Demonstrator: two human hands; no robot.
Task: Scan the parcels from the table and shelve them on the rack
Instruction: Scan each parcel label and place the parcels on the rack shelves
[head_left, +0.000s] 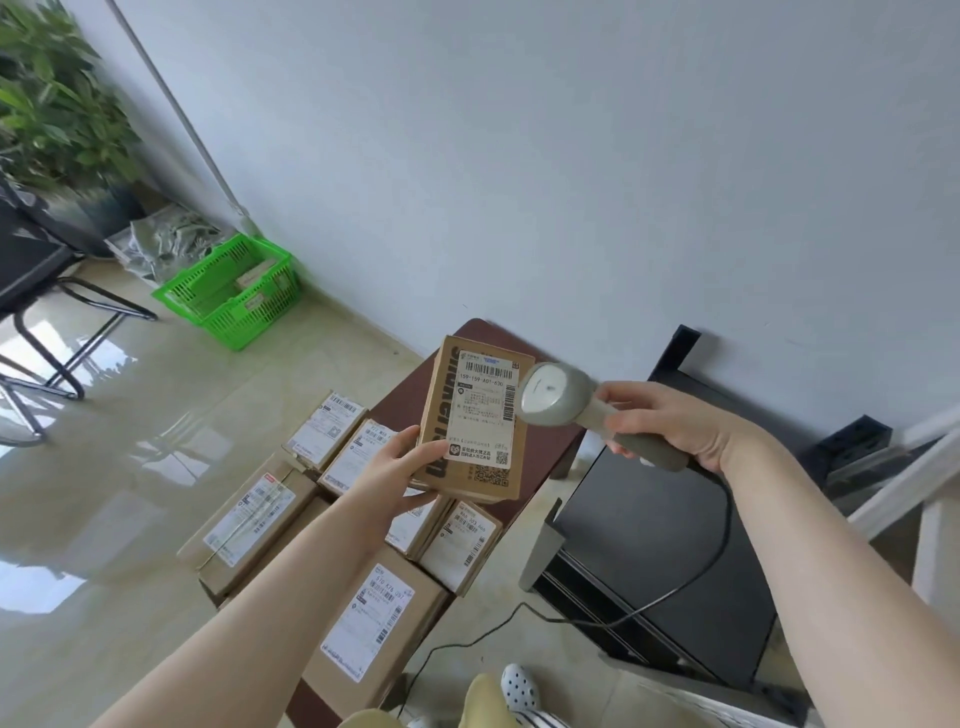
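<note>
My left hand (396, 466) grips a brown cardboard parcel (474, 415) by its lower left corner and holds it up above the table, white shipping label facing me. My right hand (670, 422) grips the handle of a grey barcode scanner (558, 397), whose head sits right beside the parcel's label near the barcode. Several more labelled cardboard parcels (363, 623) lie on the dark brown table (410, 387) below.
A black cabinet (649, 545) stands right of the table, with the scanner's cable trailing over it to the floor. A green plastic basket (234, 291) sits on the floor by the wall. A black chair (31, 291) and a plant (57, 104) are at the left.
</note>
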